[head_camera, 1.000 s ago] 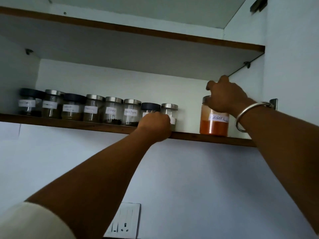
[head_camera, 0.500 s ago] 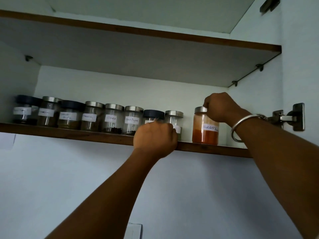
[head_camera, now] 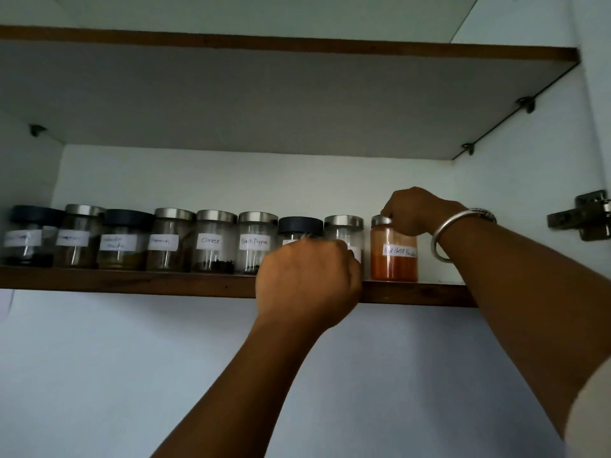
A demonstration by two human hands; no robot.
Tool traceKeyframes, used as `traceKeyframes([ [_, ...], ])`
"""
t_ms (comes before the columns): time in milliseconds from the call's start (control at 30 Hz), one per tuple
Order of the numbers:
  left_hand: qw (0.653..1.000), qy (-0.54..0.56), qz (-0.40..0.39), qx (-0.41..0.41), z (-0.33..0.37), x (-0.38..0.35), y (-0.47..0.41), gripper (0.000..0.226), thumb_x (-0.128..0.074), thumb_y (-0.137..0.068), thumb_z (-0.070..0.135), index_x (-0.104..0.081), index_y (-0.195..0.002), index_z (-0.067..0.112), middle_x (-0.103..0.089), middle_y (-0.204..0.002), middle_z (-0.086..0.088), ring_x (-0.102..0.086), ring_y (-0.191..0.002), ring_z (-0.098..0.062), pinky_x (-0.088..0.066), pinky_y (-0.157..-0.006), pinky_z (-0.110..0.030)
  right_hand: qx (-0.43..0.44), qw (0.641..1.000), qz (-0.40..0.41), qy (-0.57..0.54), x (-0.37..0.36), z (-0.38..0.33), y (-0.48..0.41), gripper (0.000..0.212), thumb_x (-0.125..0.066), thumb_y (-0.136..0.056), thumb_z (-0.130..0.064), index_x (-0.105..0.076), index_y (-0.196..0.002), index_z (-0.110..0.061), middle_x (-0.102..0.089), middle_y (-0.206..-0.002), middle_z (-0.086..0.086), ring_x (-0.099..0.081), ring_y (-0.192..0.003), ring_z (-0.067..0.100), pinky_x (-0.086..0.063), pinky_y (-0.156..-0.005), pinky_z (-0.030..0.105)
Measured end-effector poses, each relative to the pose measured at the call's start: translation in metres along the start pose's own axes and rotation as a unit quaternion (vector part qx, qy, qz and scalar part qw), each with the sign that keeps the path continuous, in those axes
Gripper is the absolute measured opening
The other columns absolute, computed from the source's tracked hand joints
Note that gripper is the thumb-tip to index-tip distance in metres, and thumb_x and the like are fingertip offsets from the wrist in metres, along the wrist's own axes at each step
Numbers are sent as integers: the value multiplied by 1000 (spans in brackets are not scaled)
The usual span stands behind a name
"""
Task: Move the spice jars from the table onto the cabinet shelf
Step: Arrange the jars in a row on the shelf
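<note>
Nine spice jars [head_camera: 216, 241] stand in a row on the cabinet shelf [head_camera: 132, 280]; the right hand [head_camera: 413, 209] pinches the lid of the end red chilli jar [head_camera: 393, 262], the left hand [head_camera: 307, 276] curls at the shelf edge, its hold hidden, so the task seems nearly complete.

Left hand [head_camera: 307, 276] obscures labels of dark-lidded jar [head_camera: 300, 225] and adjacent steel-lidded jar [head_camera: 344, 228]. Leftmost jar [head_camera: 28, 223] label: illegible.

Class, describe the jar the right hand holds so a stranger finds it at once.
Follow the wooden shelf to the right end of its jar row. The last jar, its lid under the right hand, alone holds orange-red powder.
</note>
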State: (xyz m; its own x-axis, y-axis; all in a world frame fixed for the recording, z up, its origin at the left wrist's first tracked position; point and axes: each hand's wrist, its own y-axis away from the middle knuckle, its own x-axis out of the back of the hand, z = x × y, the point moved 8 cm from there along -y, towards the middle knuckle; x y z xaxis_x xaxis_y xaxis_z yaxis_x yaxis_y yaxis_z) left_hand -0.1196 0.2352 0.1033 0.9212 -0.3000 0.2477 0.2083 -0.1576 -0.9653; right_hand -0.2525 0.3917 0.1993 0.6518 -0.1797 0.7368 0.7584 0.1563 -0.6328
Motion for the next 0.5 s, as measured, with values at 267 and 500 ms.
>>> traceKeyframes([
  [267,999,-17,31,5,0,6,1,40,-31,-82,36,-22,-47,19,-21,-41,9,-19,-35,-3,-9,-44,-15,6,999,-34,9,-20,-4,-15,30,-48,-91,-11,-58,-119,-8,-58,-124,12,-54,-113,28,-41,-84,31],
  [500,1000,-3,14,10,0,3,1,42,-32,-93,36,-29,-54,20,-33,-51,7,-29,-44,-6,-15,-44,-21,0,998,-46,-51,-34,-5,-16,35,-55,-88,-12,-49,-122,-3,-52,-129,17,-51,-117,30,-41,-88,33],
])
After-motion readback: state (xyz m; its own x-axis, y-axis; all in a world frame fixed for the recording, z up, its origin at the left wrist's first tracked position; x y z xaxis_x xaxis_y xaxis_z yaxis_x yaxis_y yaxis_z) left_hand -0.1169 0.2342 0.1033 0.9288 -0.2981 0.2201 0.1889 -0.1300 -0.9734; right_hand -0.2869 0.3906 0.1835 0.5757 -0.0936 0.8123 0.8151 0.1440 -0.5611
